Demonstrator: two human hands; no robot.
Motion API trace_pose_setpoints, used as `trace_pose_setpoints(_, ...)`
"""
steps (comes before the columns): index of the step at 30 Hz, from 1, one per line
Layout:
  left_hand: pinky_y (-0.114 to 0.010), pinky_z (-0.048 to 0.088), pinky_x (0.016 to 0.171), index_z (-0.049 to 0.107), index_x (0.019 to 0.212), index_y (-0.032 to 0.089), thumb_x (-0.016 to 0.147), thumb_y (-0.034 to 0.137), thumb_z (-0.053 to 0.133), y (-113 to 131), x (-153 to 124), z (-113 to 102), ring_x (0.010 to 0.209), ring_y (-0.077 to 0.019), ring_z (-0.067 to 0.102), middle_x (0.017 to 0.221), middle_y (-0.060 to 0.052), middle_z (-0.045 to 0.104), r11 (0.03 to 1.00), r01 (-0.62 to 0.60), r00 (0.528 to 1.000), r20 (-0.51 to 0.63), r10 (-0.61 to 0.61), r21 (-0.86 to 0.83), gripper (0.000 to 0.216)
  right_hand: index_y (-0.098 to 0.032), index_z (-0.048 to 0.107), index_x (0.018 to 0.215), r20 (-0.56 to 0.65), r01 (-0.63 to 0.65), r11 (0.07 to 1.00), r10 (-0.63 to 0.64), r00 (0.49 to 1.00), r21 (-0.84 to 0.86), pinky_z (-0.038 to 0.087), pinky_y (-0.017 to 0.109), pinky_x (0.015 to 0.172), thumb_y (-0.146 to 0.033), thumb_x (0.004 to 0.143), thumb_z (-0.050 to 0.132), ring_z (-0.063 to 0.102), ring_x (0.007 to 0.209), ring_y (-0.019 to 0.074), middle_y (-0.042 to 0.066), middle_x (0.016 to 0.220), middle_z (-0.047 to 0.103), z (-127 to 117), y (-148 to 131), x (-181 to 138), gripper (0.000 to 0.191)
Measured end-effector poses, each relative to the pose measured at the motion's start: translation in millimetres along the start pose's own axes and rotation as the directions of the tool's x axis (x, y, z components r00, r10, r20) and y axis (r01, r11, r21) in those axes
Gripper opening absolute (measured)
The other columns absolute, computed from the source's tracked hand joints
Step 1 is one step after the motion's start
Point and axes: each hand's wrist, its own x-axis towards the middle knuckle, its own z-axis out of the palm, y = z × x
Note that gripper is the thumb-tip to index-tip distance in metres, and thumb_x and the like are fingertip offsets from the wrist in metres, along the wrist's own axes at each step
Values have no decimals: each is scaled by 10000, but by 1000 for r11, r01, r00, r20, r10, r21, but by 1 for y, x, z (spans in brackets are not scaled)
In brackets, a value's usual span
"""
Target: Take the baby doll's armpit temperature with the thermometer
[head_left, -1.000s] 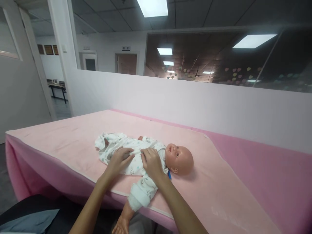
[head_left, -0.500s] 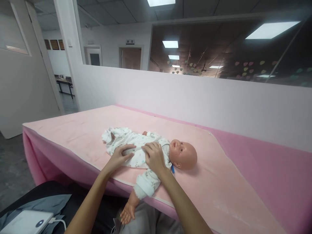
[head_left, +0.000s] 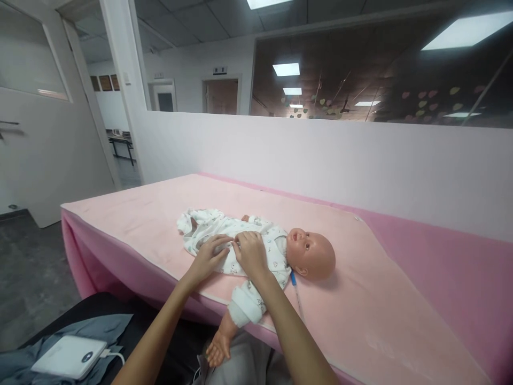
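Note:
A baby doll (head_left: 316, 254) lies on its back, head to the right, dressed in a white patterned baby romper (head_left: 276, 256). My left hand (head_left: 210, 256) is at the romper's front, fingers drawn together at the cloth. Beside it, my right hand (head_left: 250, 251) bends its fingers down and pinches the same front. The fingertips of both hands nearly meet there; the exact bit of cloth between them is too small to make out. The doll's near arm (head_left: 224, 334) sticks out past the table edge below my right forearm, its sleeve cuff turned back.
A pink padded mat (head_left: 132, 214) covers the table, with darker pink cloth (head_left: 441, 240) around it. A blue-ended thin strip (head_left: 294, 278) lies by the doll's shoulder. A white power bank (head_left: 70, 355) with a cable rests at lower left. A white wall with a window rises behind.
My hands have come closer together, and the left fingers have drawn in toward the right fingertips. The view has shifted slightly, showing more of the blue-ended strip. The doll stays in place.

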Motion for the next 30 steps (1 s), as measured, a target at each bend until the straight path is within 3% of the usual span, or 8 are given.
trace_pose_setpoints(6,-390,396,931,593,1111,235,835,387,441,-5,1,1,1061,-233,516,1153,-65,572,1000,4,1000,-17,-5,-17,350,-203,482,816,2,10,998,-10,1000,-64,361,340,765,-242,884,464,524,751,180,45,800,586,1,-2,1,81)
trace_pose_setpoints(12,-375,404,887,621,1012,215,840,364,429,-7,3,4,978,-232,540,1035,-67,609,998,-18,999,-34,20,56,297,-199,483,813,19,8,994,-6,1000,-105,360,337,746,-245,885,463,514,741,178,44,791,588,2,-2,0,87)
trace_pose_setpoints(19,-317,415,825,621,982,219,844,344,435,-8,2,1,915,-209,549,972,-46,612,1000,-21,1000,-17,21,8,263,-200,484,815,27,11,995,-9,1000,-95,354,333,745,-242,885,466,516,749,176,39,789,589,0,-4,1,84)
trace_pose_setpoints(30,-335,409,834,586,916,190,835,338,427,-11,0,2,905,-212,544,947,-56,613,1000,17,1000,-19,-18,-21,232,-200,486,854,69,26,991,-16,997,-134,337,309,781,-275,894,467,529,791,151,14,820,590,0,-3,0,87)
